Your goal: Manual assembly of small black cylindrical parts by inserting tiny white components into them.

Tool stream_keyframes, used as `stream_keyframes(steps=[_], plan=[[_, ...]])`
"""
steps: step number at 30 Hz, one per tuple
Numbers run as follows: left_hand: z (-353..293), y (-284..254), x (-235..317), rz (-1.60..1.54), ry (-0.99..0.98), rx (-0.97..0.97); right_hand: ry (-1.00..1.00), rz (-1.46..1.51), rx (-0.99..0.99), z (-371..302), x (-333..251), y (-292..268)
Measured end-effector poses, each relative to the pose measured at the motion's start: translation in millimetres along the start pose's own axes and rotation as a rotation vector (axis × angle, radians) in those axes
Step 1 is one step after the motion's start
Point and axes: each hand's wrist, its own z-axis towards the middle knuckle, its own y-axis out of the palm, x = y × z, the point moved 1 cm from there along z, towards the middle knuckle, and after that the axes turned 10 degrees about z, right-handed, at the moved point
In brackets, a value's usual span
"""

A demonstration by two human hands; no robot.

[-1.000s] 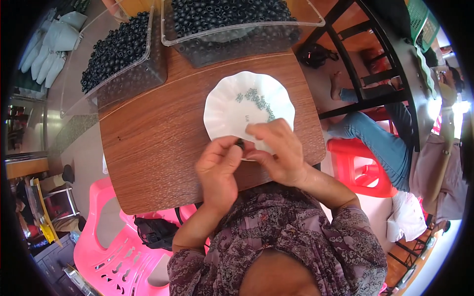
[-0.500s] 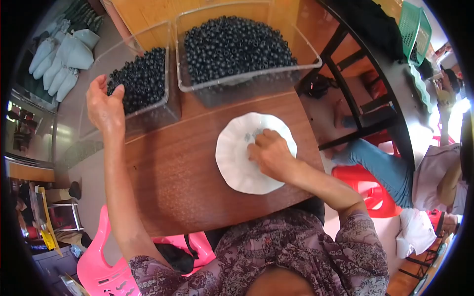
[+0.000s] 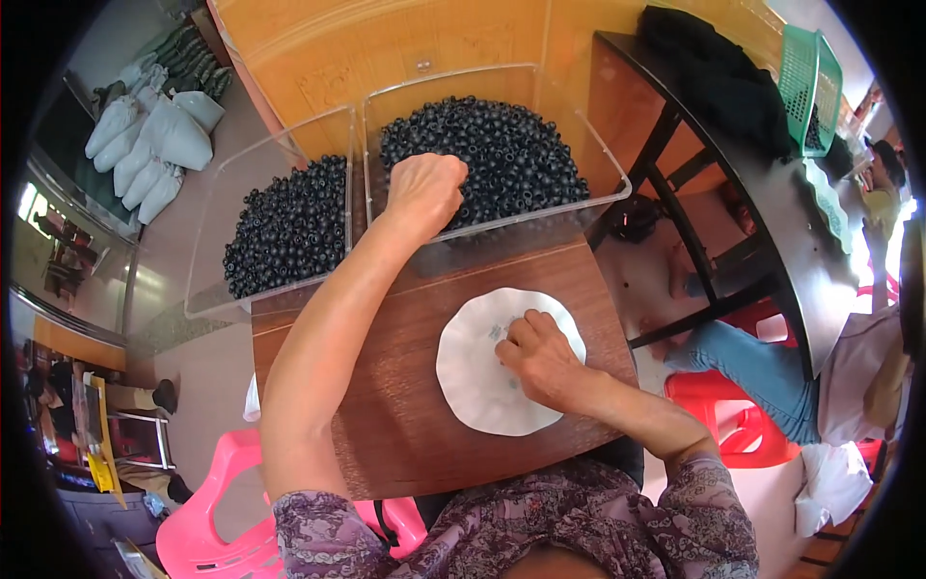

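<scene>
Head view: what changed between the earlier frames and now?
Left hand, earlier pinching a dark bead by the plate, reached the left tub, then crossed right to the beads in the right tub; its grasp is hidden. Right hand moved forward over the plate. Plate and tubs stayed put.

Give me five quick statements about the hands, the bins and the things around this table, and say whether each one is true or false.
1. The left hand is at the clear bin on the right. True.
2. The right hand is over the plate. True.
3. The plate is square and blue. False: it is round and white, with a wavy rim.
4. Only one clear bin holds dark beads. False: the bin on the left holds them too.
5. The green basket sits on the pink chair. False: it is on the dark table.
</scene>
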Motion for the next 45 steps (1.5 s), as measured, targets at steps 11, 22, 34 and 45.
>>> stream_keyframes(steps=[11, 22, 34, 45], plan=[[17.5, 3.0, 7.1, 0.058, -0.009, -0.173, 0.106, 0.132, 0.023, -6.8, 1.5, 2.6], [-87.3, -43.3, 3.5, -1.681, -0.365, 0.113, 0.165, 0.285, 0.017, -2.3, -2.1, 9.1], [-200.4, 15.7, 80.6, -2.375, -0.495, 0.03, 0.236, 0.373, 0.014, -1.9, -10.3, 9.2], [-218.5, 23.6, 110.7, -2.333, -0.709, -0.02, 0.361, 0.781, 0.307, -8.1, -32.3, -15.3]])
